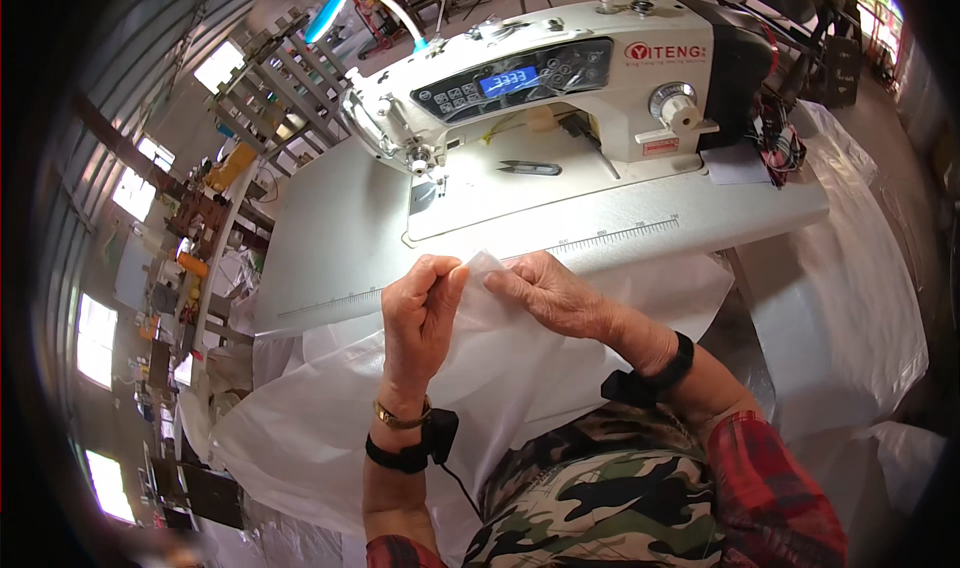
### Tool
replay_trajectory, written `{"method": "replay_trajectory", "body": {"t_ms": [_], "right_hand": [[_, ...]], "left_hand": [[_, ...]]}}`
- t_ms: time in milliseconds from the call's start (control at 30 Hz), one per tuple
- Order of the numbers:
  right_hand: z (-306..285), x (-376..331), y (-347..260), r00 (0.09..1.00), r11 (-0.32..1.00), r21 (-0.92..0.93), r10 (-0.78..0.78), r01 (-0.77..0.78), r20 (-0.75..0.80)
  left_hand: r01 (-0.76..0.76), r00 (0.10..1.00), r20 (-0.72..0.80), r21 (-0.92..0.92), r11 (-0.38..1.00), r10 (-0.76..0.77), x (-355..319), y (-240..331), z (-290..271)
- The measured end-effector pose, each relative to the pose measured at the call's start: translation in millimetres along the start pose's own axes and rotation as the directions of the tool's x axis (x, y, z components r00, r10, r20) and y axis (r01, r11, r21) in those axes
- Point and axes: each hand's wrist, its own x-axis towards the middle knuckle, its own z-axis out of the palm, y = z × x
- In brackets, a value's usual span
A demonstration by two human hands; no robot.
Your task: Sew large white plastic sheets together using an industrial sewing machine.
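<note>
A large sheet of white translucent plastic (pixel 330 398) hangs over the table's front edge and drapes across my lap. Its corner stands up between my hands. My left hand (pixel 422 303) pinches the sheet's edge with thumb against curled fingers. From the other side, my right hand (pixel 545 293) grips the same corner, its thumb lying along the front. Both hands are just above the front edge of the sewing table (pixel 330 228). Behind them is a white sewing machine (pixel 560 58), its needle area (pixel 430 173) lit and with no sheet under it.
Thread snips (pixel 530 168) lie on the machine bed, under the arm. A bent lamp with a blue head (pixel 328 16) leans over the machine's left end. More white sheeting (pixel 830 298) hangs at the right. Cluttered shelving (pixel 215 228) stands along the left.
</note>
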Motion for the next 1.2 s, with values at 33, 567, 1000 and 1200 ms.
{"method": "replay_trajectory", "body": {"t_ms": [33,567,1000,1200], "right_hand": [[4.5,0.3,5.4,1.000,1.000,0.013,-0.013,0.013,-0.022],[22.5,-8.8,22.3,0.975,0.991,-0.117,0.040,-0.068,-0.219],[25.8,-5.3,22.5,0.932,0.919,-0.392,-0.098,-0.050,-0.349],[32.4,-6.8,40.7,0.888,0.622,-0.780,-0.396,0.074,-0.232]], "left_hand": [[0.034,0.999,0.024,-0.041,0.999,-0.033,-0.4,-2.9,-0.2],[0.303,0.940,0.224,-0.205,0.931,-0.257,-2.9,-43.1,5.0],[0.247,0.963,0.166,-0.252,0.935,-0.210,0.8,-48.7,12.0],[0.464,0.886,0.192,-0.384,0.798,-0.422,2.8,-63.0,23.5]]}}
